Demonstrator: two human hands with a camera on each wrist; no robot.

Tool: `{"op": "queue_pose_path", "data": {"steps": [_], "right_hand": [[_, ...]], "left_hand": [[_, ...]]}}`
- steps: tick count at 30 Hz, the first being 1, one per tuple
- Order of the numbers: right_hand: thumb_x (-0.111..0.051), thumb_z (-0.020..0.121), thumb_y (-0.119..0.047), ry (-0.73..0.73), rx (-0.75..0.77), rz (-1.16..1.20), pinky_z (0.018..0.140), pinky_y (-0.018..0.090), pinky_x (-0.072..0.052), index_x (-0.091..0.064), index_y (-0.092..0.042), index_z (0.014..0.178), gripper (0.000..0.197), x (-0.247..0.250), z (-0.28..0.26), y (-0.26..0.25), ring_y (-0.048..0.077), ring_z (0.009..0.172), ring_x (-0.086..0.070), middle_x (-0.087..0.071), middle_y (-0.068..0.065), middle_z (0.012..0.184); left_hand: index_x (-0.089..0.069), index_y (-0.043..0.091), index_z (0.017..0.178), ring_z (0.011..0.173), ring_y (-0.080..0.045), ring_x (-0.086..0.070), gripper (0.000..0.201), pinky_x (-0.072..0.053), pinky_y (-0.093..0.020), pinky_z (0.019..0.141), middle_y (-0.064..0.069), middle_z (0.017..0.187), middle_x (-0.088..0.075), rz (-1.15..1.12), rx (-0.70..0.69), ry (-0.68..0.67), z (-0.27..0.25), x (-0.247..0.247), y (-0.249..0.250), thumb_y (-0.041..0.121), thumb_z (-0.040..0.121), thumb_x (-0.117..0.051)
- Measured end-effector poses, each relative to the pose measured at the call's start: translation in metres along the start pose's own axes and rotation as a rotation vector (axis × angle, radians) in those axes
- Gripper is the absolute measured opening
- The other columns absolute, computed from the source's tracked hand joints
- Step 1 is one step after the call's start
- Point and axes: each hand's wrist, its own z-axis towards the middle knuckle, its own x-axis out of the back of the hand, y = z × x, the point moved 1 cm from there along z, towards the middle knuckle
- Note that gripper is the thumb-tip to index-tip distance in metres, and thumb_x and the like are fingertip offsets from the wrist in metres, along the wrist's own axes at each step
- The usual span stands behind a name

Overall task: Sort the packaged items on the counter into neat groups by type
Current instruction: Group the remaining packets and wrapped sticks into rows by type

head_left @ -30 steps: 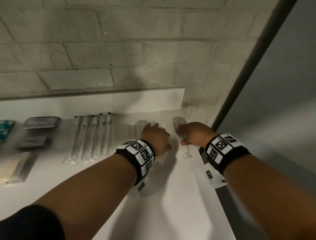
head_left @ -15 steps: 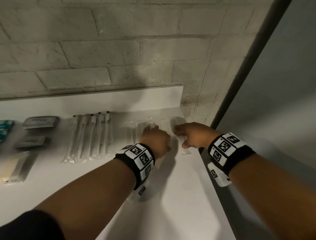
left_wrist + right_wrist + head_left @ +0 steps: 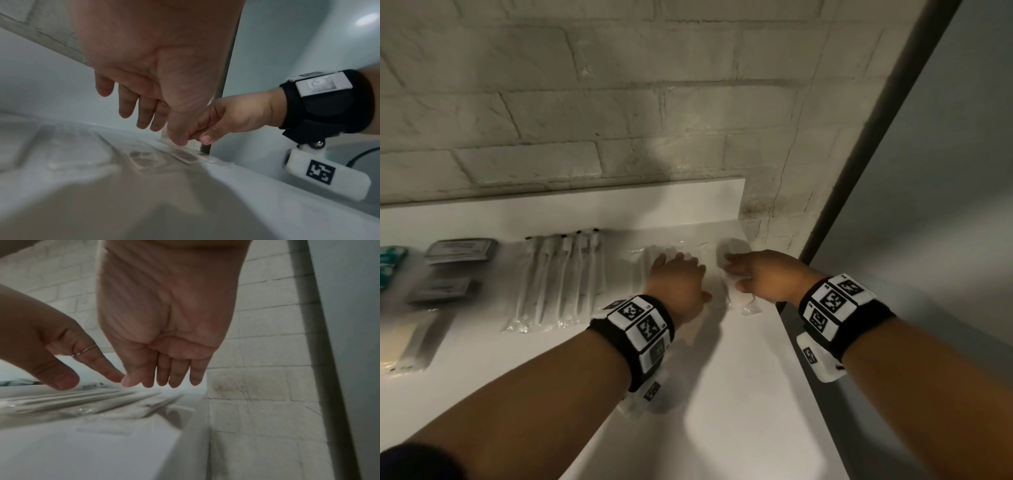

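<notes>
On the white counter (image 3: 722, 394), both hands hover over a loose cluster of clear plastic packets (image 3: 745, 306) in the far right corner. My left hand (image 3: 678, 270) is palm-down with straight fingers over the packets (image 3: 144, 160), its thumb tip touching one. My right hand (image 3: 736, 277) hangs beside it with relaxed fingers (image 3: 176, 376) pointing down and nothing visibly held. Its thumb meets the left index finger. Left of them lies a neat row of white sticks in clear sleeves (image 3: 561, 281).
Two dark grey packets (image 3: 460, 250) lie further left, with teal packets (image 3: 390, 263) at the left edge and a beige packet (image 3: 404, 346) nearer me. A brick wall (image 3: 619, 120) backs the counter. The counter's right edge (image 3: 808, 377) drops off beside a grey wall.
Both hands stay over the clear packets in the corner. The left hand has slid slightly left and further back, and the right hand has barely shifted.
</notes>
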Motion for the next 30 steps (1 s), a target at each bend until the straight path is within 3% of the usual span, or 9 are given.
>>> {"op": "queue_pose_path", "data": {"steps": [3, 7, 11, 16, 20, 24, 26, 28, 30], "right_hand": [[-0.053, 0.096, -0.029, -0.013, 0.061, -0.088, 0.105, 0.026, -0.036, -0.052, -0.028, 0.137, 0.041, -0.003, -0.003, -0.015, 0.021, 0.13, -0.047, -0.045, -0.007, 0.147], [-0.054, 0.094, -0.024, -0.107, 0.067, -0.091, 0.099, 0.032, -0.046, -0.054, -0.026, 0.135, 0.042, -0.007, -0.003, -0.027, 0.021, 0.124, -0.051, -0.045, -0.009, 0.146], [-0.051, 0.095, -0.024, -0.111, 0.082, -0.159, 0.104, 0.032, -0.04, -0.052, -0.026, 0.137, 0.042, -0.005, -0.003, -0.031, 0.021, 0.13, -0.046, -0.042, -0.01, 0.149], [-0.049, 0.096, -0.026, -0.096, 0.073, -0.146, 0.103, 0.03, -0.041, -0.049, -0.026, 0.139, 0.043, -0.005, -0.004, -0.031, 0.021, 0.128, -0.048, -0.044, -0.006, 0.148], [-0.044, 0.1, -0.028, -0.043, 0.109, -0.162, 0.108, 0.024, -0.03, -0.044, -0.026, 0.143, 0.043, -0.004, -0.007, -0.038, 0.017, 0.137, -0.038, -0.031, -0.011, 0.155], [-0.046, 0.098, -0.031, -0.055, 0.176, -0.206, 0.105, 0.026, -0.033, -0.049, -0.023, 0.139, 0.042, -0.014, 0.0, -0.056, 0.019, 0.135, -0.041, -0.035, -0.009, 0.153], [-0.049, 0.095, -0.033, -0.088, 0.195, -0.271, 0.1, 0.031, -0.039, -0.055, -0.021, 0.133, 0.04, -0.022, 0.007, -0.062, 0.023, 0.128, -0.048, -0.044, -0.004, 0.148], [-0.051, 0.093, -0.033, -0.101, 0.187, -0.309, 0.089, 0.032, -0.045, -0.058, -0.019, 0.128, 0.038, -0.026, 0.012, -0.065, 0.027, 0.115, -0.057, -0.058, 0.003, 0.131], [-0.052, 0.092, -0.033, -0.097, 0.169, -0.294, 0.078, 0.029, -0.042, -0.06, -0.019, 0.122, 0.034, -0.025, 0.015, -0.066, 0.027, 0.105, -0.06, -0.065, 0.005, 0.116]], "left_hand": [[-0.055, 0.023, 0.13, 0.136, -0.024, -0.034, 0.049, -0.015, -0.046, 0.114, 0.002, 0.139, -0.05, 0.076, -0.002, -0.04, -0.008, -0.002, -0.011, 0.049, 0.088, -0.054], [-0.054, 0.023, 0.131, 0.139, -0.025, -0.032, 0.05, -0.015, -0.048, 0.114, 0.003, 0.139, -0.051, 0.065, 0.015, -0.125, -0.01, -0.003, -0.012, 0.05, 0.088, -0.054], [-0.052, 0.023, 0.135, 0.14, -0.025, -0.03, 0.054, -0.014, -0.048, 0.115, 0.003, 0.142, -0.049, 0.054, 0.017, -0.128, -0.008, -0.003, -0.011, 0.05, 0.088, -0.054], [-0.05, 0.02, 0.135, 0.138, -0.025, -0.032, 0.054, -0.016, -0.047, 0.115, 0.001, 0.142, -0.048, 0.028, 0.015, -0.095, -0.012, -0.002, -0.013, 0.048, 0.089, -0.053], [-0.04, 0.016, 0.142, 0.142, -0.025, -0.028, 0.057, -0.014, -0.044, 0.116, -0.003, 0.151, -0.037, -0.001, 0.058, -0.028, -0.023, -0.001, -0.028, 0.041, 0.092, -0.051], [-0.039, 0.018, 0.143, 0.146, -0.025, -0.021, 0.054, -0.008, -0.047, 0.118, 0.0, 0.153, -0.035, 0.053, 0.083, -0.099, -0.032, -0.002, -0.047, 0.039, 0.094, -0.049], [-0.041, 0.019, 0.143, 0.146, -0.025, -0.019, 0.052, -0.007, -0.048, 0.118, 0.001, 0.152, -0.037, 0.047, 0.086, -0.146, -0.034, -0.001, -0.047, 0.038, 0.094, -0.048], [-0.043, 0.019, 0.14, 0.145, -0.026, -0.021, 0.05, -0.008, -0.048, 0.117, 0.001, 0.15, -0.041, 0.059, 0.07, -0.148, -0.034, -0.001, -0.045, 0.039, 0.095, -0.047], [-0.046, 0.019, 0.139, 0.144, -0.026, -0.023, 0.048, -0.009, -0.049, 0.117, 0.001, 0.147, -0.044, 0.07, 0.06, -0.137, -0.034, -0.001, -0.044, 0.038, 0.095, -0.047]]}}
